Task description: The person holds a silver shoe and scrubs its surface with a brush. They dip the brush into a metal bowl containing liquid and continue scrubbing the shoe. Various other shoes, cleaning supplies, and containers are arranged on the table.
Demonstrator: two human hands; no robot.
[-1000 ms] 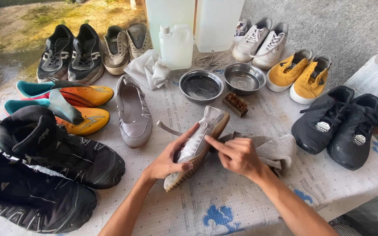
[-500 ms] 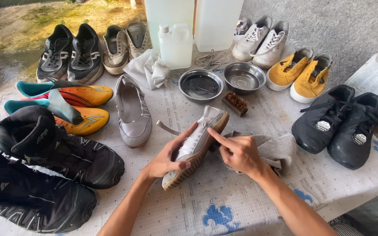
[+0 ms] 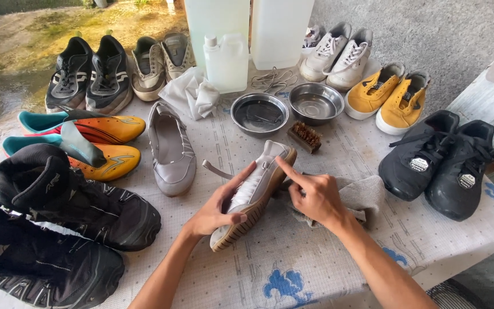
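My left hand (image 3: 219, 204) grips a light grey flat shoe (image 3: 261, 184) with a tan ribbed sole, tipped on its side above the table. The index finger of my right hand (image 3: 314, 194) presses on the shoe's upper edge near the heel, the other fingers curled over a grey cloth (image 3: 357, 196) that lies under it. The matching grey flat shoe (image 3: 170, 147) lies upright just to the left. A small brown brush (image 3: 306, 136) rests beyond the held shoe.
Two steel bowls (image 3: 259, 112) (image 3: 316, 103), a white jug (image 3: 226, 61), a crumpled white cloth (image 3: 194, 93) and laces sit at the back. Black boots (image 3: 70, 200), orange-teal shoes (image 3: 95, 128), black sneakers (image 3: 438, 160), yellow shoes (image 3: 387, 100), and white sneakers (image 3: 334, 52) ring the patterned tablecloth (image 3: 293, 263).
My right hand's index finger has slid up along the shoe's edge toward the heel. The left hand keeps its grip and the shoe has barely shifted.
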